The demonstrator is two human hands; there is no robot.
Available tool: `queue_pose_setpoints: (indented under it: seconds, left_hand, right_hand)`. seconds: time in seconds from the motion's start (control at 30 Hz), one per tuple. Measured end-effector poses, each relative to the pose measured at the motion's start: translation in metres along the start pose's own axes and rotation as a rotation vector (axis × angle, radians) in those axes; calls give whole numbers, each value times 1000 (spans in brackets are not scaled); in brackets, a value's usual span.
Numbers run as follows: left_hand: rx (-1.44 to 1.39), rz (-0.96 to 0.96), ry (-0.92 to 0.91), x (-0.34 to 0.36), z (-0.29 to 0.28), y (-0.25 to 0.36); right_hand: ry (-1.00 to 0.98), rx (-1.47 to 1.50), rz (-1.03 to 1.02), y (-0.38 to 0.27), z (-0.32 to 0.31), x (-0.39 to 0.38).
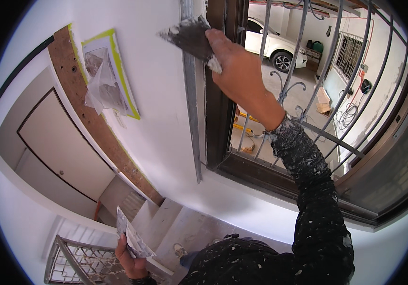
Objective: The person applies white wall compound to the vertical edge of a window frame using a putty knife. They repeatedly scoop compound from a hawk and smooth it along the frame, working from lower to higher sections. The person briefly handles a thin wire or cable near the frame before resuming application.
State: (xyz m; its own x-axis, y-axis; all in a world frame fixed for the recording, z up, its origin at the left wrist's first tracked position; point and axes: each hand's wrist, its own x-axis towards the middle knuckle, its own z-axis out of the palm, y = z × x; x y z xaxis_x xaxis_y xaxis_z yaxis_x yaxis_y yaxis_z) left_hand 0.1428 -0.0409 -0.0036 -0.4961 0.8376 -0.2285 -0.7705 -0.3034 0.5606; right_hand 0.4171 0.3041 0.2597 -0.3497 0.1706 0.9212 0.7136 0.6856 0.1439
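My right hand is raised to the wall edge beside the window, closed around a putty knife. White filler coats the blade's far edge and a corner near my fingers. The blade lies across the top of a grey vertical strip on the wall, next to the dark brown window frame. Low on the left, my left hand grips a flat scraper with white filler smeared on its face. Its handle is hidden in my palm.
Grey metal window bars stand right of my right forearm, with a white car beyond. A plastic-covered box edged in yellow-green tape hangs left. Below are stairs, a metal railing and a pale door.
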Motion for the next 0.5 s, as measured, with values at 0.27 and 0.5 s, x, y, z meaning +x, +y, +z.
queue_pose_setpoints:
  seconds: [0.27, 0.5]
  left_hand:
    - [47, 12, 5, -7, -4, 3]
    - [53, 11, 68, -12, -2, 5]
  right_hand:
    - [-39, -26, 14, -13, 14, -48]
    - [-12, -8, 27, -18, 29, -76]
